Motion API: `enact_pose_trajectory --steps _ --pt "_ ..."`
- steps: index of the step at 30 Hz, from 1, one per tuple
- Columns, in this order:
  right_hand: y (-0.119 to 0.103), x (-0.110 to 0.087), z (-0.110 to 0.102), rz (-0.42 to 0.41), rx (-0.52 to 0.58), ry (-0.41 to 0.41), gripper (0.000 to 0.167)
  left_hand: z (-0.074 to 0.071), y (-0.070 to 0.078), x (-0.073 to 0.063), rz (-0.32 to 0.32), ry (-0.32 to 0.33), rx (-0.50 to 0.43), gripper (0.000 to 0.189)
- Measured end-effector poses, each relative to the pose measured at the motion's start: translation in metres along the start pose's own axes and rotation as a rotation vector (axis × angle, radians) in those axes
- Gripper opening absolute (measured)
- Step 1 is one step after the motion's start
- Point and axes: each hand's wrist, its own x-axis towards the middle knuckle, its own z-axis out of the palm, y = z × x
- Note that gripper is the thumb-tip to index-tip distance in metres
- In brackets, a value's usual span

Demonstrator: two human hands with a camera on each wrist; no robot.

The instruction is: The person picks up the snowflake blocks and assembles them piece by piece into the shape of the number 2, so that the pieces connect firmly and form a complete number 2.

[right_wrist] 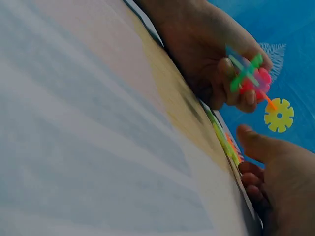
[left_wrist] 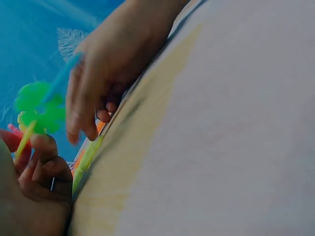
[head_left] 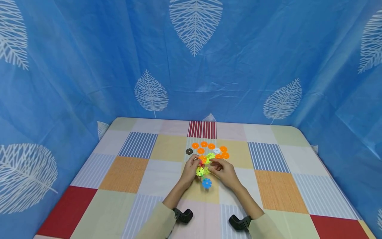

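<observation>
a dark notched disc (head_left: pixel 189 151) lies on the counter (head_left: pixel 167 172); the left hand (head_left: pixel 189 171), grip narrow, pinches a cluster of joined discs (head_left: pixel 200 171) above it; beyond lie loose orange discs (head_left: pixel 211 146); the right hand (head_left: pixel 225 173), grip loosely parted, holds nothing just beside the cluster

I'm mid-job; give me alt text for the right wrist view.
The left hand pinches a joined cluster of notched plastic discs, including pink, green and yellow ones. Lower in frame, the right hand, thumb extended, holds nothing visible. A patchwork tablecloth slants beside a blue leaf-patterned curtain.
</observation>
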Motion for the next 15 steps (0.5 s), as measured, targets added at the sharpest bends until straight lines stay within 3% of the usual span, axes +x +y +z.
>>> enact_pose_trajectory --steps 3,7,11,15 --pt "-0.0002 -0.0020 0.0035 -0.018 -0.178 -0.062 0.030 0.0009 0.0018 -0.0014 -0.007 0.025 0.026 0.009" --pt "-0.0022 -0.0029 0.0039 -0.008 -0.199 -0.081 0.026 0.0020 0.0040 -0.0019 -0.015 0.049 0.068 0.011" --pt "-0.0016 -0.0005 0.0018 0.113 -0.013 0.011 0.021 0.0026 0.0037 -0.0005 -0.014 0.052 0.073 0.013" --pt "-0.0003 0.0021 -0.0008 0.228 0.334 0.167 0.023 0.0016 0.0025 0.0003 -0.016 0.008 0.025 0.016"
